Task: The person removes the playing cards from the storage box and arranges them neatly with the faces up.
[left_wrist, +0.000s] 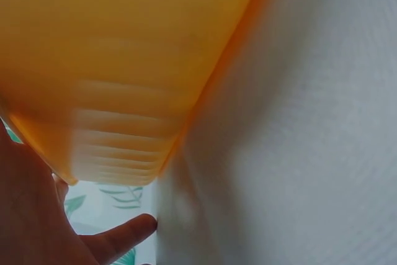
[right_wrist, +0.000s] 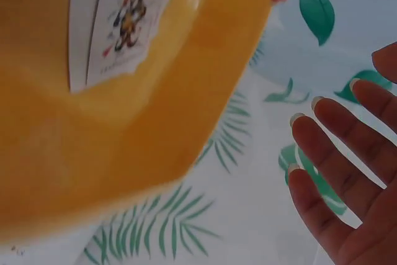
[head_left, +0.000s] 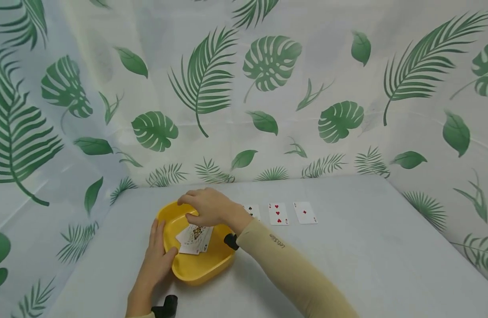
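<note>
A yellow bin (head_left: 224,258) sits left of centre on a pale-covered table (head_left: 371,260), a loose group of playing cards (head_left: 188,244) lying inside it with a joker (head_left: 196,232) facing up. The person's left hand (head_left: 156,258) holds the bin at nine o'clock, its thumb over the rim and fingers along the outer wall. The right hand (head_left: 208,205) hangs at twelve o'clock above the bin's far side, holding nothing, its fingers spread; the right wrist view shows those fingertips apart from the bin. The two hands are apart from each other. Whether the bin rests flat or tips slightly is hard to tell from the close, blurred left wrist view.

On the table, from two toward three o'clock of the bin, three cards lie face up in a row: a black-suited card (head_left: 252,210) partly hidden by the right wrist, a three of hearts (head_left: 278,214) and an ace of diamonds (head_left: 305,213). A tan sleeve (head_left: 291,269) covers the right forearm, which enters from four o'clock. At twelve o'clock, beyond the table, hangs a white backdrop (head_left: 224,145) printed with green leaves.
</note>
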### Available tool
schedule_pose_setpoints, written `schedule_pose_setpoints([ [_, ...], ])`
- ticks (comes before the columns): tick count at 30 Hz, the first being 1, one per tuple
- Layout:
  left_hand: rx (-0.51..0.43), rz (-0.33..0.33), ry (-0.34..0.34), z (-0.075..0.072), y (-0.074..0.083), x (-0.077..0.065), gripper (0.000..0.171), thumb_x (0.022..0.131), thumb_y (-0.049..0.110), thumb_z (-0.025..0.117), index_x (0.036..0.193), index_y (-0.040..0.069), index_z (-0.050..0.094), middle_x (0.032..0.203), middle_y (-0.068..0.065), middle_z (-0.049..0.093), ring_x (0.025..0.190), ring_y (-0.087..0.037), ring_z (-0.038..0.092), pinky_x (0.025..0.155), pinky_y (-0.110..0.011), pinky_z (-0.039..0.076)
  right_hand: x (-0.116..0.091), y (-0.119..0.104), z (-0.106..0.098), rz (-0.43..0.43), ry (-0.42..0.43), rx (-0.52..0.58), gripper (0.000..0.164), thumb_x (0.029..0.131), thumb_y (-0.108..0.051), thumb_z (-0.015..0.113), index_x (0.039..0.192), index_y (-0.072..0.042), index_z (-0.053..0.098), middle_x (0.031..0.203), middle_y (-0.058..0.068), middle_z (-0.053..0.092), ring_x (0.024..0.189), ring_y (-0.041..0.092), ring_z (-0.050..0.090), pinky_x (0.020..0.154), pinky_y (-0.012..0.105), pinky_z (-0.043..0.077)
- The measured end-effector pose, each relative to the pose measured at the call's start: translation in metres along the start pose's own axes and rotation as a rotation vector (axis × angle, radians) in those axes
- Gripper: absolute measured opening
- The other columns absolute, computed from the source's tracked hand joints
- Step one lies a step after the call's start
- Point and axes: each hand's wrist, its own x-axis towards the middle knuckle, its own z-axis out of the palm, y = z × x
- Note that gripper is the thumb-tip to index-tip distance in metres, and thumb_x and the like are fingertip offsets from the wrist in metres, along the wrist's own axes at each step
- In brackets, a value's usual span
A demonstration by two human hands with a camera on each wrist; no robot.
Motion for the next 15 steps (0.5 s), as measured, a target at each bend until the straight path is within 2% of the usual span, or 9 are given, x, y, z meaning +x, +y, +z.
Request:
schedule_pose_setpoints([
  [7, -0.001, 0.028, -0.003, 0.001, -0.005, -0.001, 0.083, 0.093, 0.011, 0.050, 0.160, -0.002, 0.003, 0.166, -0.019, -0.015, 0.148, -0.052, 0.006, 0.113, -0.068, 0.014, 0.019, -0.012, 0.025, -0.025, -0.090, -0.134, 0.042, 0.098, -0.034, 0.061, 0.138, -0.021, 0.060, 0.139, -0.003, 0.058, 0.126, 0.014, 0.055, 0.109, 0.037, 0.040],
  [11, 0.002, 0.030, -0.007, 0.001, -0.004, 0.000, 0.082, 0.093, 0.011, 0.050, 0.160, -0.002, 0.004, 0.166, -0.018, -0.015, 0.148, -0.051, 0.007, 0.113, -0.067, 0.014, 0.022, -0.012, 0.040, 0.048, -0.213, -0.179, 0.048, 0.099, -0.043, 0.060, 0.143, -0.025, 0.054, 0.148, -0.003, 0.050, 0.134, 0.016, 0.049, 0.112, 0.040, 0.036],
  [15, 0.010, 0.025, -0.004, -0.001, -0.003, 0.001, 0.082, 0.093, 0.012, 0.050, 0.160, -0.001, 0.004, 0.167, -0.017, -0.014, 0.148, -0.050, 0.008, 0.114, -0.066, 0.014, 0.022, -0.013, 0.050, 0.160, -0.337, -0.196, 0.060, 0.094, -0.056, 0.062, 0.148, -0.032, 0.051, 0.151, -0.004, 0.046, 0.133, 0.018, 0.049, 0.114, 0.042, 0.033],
])
